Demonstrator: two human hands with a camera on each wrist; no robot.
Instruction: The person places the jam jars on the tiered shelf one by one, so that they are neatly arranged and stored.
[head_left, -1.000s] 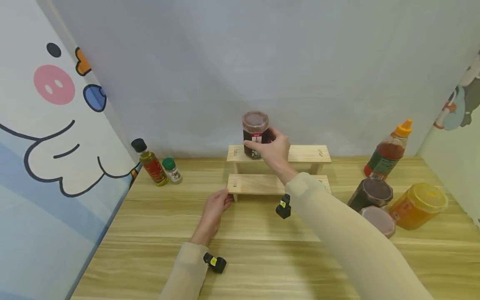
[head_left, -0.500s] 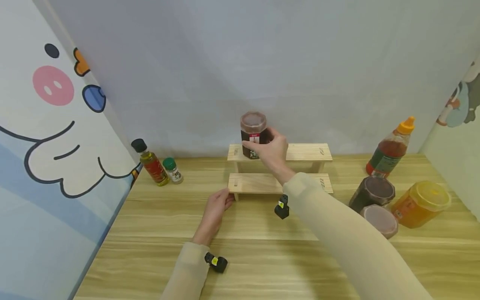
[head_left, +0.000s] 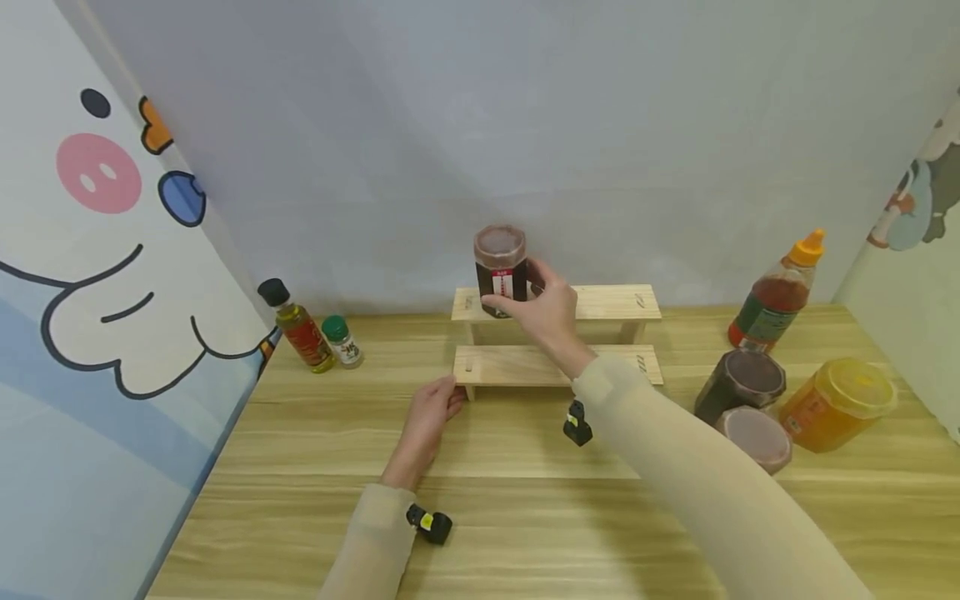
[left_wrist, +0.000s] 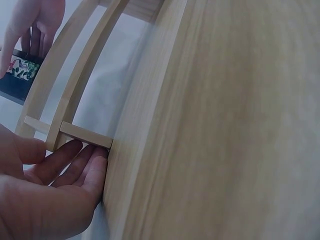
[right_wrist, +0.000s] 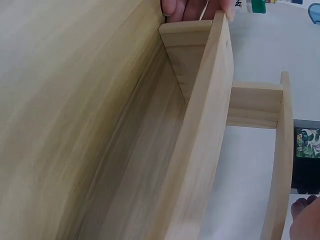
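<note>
A dark jar (head_left: pixel 501 279) with a pale octagonal lid stands upright at the left end of the upper step of a two-step wooden rack (head_left: pixel 495 367). My right hand (head_left: pixel 551 308) holds it from the right, thumb across the front and fingers round the back. In the left wrist view, the jar's patterned label (left_wrist: pixel 22 68) shows beneath that hand. My left hand (head_left: pixel 429 412) grips the left end of the rack's lower step. In the left wrist view, its thumb (left_wrist: pixel 31 150) lies against the board end and its fingers curl by the leg (left_wrist: pixel 85 134).
Left of the rack stand an oil bottle (head_left: pixel 302 333) and a green-capped shaker (head_left: pixel 342 343). To the right are a sauce bottle (head_left: pixel 776 296), a dark jar (head_left: pixel 738 387), another pale-lidded jar (head_left: pixel 757 437) and a yellow honey jar (head_left: pixel 836 408). A wall cloth (head_left: pixel 360 167) hangs behind.
My right hand and the jar have shifted slightly left along the upper step. The left hand keeps its place on the rack. The camera view has moved a little.
</note>
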